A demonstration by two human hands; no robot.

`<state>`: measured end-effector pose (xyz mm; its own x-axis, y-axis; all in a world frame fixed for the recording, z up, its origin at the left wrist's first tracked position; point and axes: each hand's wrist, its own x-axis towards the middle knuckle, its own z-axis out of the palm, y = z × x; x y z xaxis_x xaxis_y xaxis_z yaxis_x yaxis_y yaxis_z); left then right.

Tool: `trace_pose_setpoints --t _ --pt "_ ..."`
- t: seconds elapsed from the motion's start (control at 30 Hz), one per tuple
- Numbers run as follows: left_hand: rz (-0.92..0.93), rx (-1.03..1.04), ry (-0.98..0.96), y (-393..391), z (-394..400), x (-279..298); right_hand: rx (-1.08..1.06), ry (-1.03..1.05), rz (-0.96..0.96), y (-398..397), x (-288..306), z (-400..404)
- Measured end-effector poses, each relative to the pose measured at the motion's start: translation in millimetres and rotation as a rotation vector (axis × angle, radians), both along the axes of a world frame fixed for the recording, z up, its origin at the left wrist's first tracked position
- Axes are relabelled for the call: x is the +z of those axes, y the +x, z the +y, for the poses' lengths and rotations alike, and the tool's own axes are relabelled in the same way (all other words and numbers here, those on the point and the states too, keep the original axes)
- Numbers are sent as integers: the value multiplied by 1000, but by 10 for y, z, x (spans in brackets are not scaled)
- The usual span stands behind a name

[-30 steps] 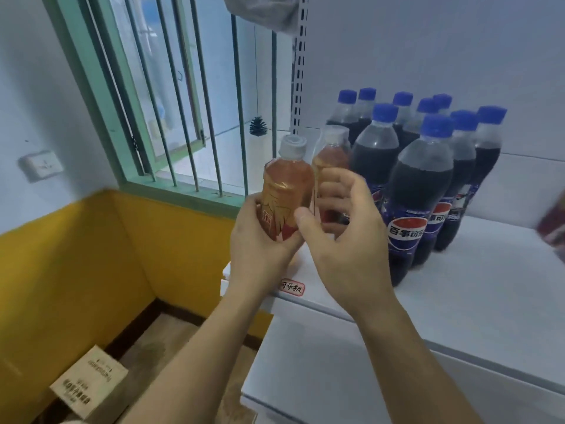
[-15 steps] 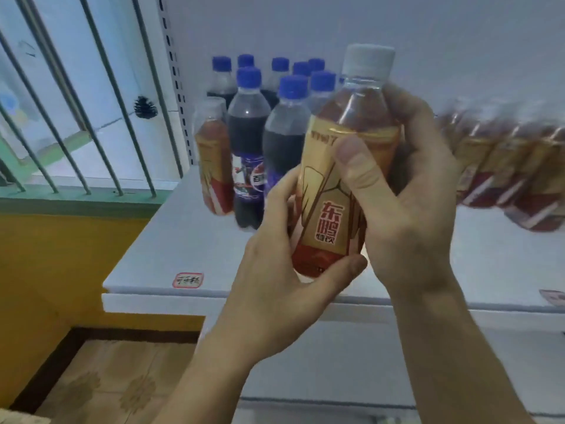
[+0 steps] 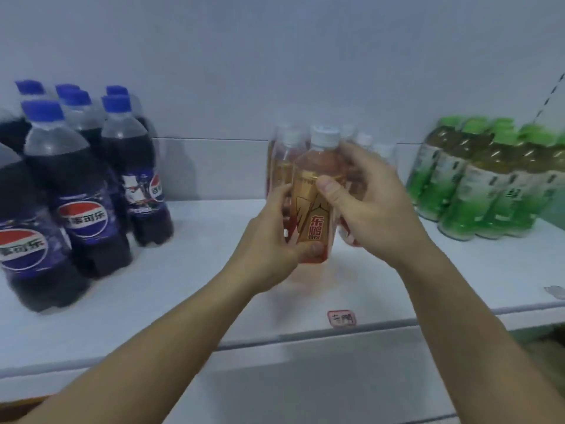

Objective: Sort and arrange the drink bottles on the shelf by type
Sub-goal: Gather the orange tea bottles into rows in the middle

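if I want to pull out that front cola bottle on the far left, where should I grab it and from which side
Grip the front cola bottle round its narrow shoulder just under the blue cap, coming from the shelf's open front. It stands upright with other cola bottles close behind and to its right.

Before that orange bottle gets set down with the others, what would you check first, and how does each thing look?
1. Grip: left hand and right hand both hold the orange bottle: ok.
2. Cap on: ok.
3. Bottle upright: ok.
4. Right group: matching orange bottles stand just behind it: ok.
5. Bare shelf in front of that group to set it on: ok.
6. Bottom touching the shelf yet: cannot tell.
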<state>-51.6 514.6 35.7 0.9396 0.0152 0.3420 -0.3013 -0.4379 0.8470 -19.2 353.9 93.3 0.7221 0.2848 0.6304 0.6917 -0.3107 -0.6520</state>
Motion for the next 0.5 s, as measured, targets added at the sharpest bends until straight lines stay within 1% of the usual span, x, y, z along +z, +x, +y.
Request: trace_pose_setpoints --t 0.07,0.1,0.2,0.27,0.33,0.4,0.5 --pt "0 52 2 200 -185 -29 -34 -7 -21 205 -18 -229" --pt "1 75 -10 289 -250 -43 -45 43 -37 279 -33 -334" --pt "18 143 -49 513 -322 -62 -96 281 -129 478 -112 -614" --pt "27 187 -59 603 -335 -83 -126 376 -140 664 -190 -748" --pt "43 227 -70 644 -380 -106 -127 413 -99 907 -259 -845" --pt "50 256 -99 663 -440 -150 -80 428 -53 1134 -336 -922" --pt "50 291 -141 700 -509 -281 -28 381 5 1352 -593 -1017"
